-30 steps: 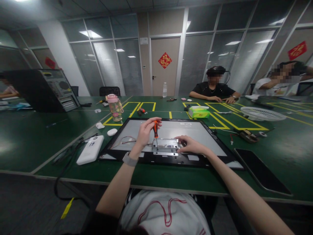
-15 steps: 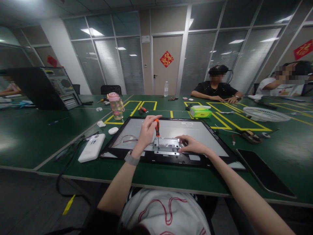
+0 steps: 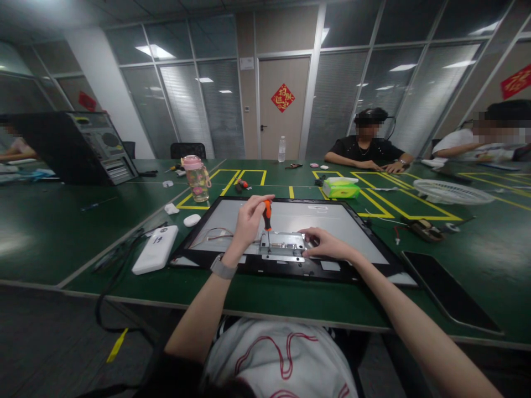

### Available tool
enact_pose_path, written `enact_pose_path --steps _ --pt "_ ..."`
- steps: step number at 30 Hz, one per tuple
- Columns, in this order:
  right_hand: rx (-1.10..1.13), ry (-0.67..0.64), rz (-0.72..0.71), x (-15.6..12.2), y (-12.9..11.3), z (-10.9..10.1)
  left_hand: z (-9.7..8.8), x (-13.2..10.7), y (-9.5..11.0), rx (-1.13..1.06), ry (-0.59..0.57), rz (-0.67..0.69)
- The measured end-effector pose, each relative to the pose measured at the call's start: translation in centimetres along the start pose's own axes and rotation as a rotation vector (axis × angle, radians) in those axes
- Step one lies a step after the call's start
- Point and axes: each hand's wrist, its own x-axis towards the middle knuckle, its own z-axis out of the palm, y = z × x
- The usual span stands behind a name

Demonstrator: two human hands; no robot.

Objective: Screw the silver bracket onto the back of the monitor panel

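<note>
My left hand [image 3: 250,221] is closed on the orange and black handle of a screwdriver [image 3: 267,215]. The screwdriver stands nearly upright, its tip down at the left part of a silver metal bracket [image 3: 286,243]. With thumb and fingers, my right hand [image 3: 326,244] grips the bracket's right end. Under both lies a flat display panel [image 3: 340,221] with a black frame and a grey back. A thin cable [image 3: 218,236] runs across the panel to the left of the bracket.
A white power bank [image 3: 156,250] and a white case [image 3: 192,220] lie left of the panel. Behind stand a pink-lidded bottle [image 3: 197,179] and a green tissue pack [image 3: 341,188]. A black phone [image 3: 448,290] lies right. One person [image 3: 369,143] sits across the table.
The screwdriver's handle has turned slightly and my left fingers have shifted a little on it. My right hand stays at the bracket's right end.
</note>
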Motion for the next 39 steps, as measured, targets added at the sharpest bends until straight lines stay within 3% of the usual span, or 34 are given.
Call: enact_pose_path --steps 5,10,15,20,24,29,34,39 --pt "0.000 0.002 0.003 -0.07 -0.21 -0.04 0.09 -0.06 0.26 0.030 0.044 -0.036" --pt "-0.003 0.003 0.001 -0.04 -0.25 -0.01 0.12 -0.05 -0.06 -0.085 -0.050 -0.050" --pt "-0.006 0.003 -0.002 0.00 -0.16 0.01 0.18 -0.03 -0.12 0.029 0.033 -0.051" --pt "0.000 0.003 0.002 0.03 -0.16 0.01 0.25 -0.02 -0.26 -0.080 -0.041 -0.085" --pt "-0.003 0.003 -0.006 0.08 -0.05 0.06 0.23 -0.03 -0.31 0.048 0.031 -0.100" --pt "0.010 0.008 -0.010 0.13 0.12 0.13 0.20 0.02 -0.37 -0.020 -0.026 -0.092" --pt "0.007 0.005 -0.010 0.10 0.09 0.16 0.27 -0.09 -0.35 0.119 0.039 -0.062" --pt "-0.001 0.004 -0.015 0.05 0.04 0.11 0.23 -0.13 -0.40 0.062 -0.019 -0.078"
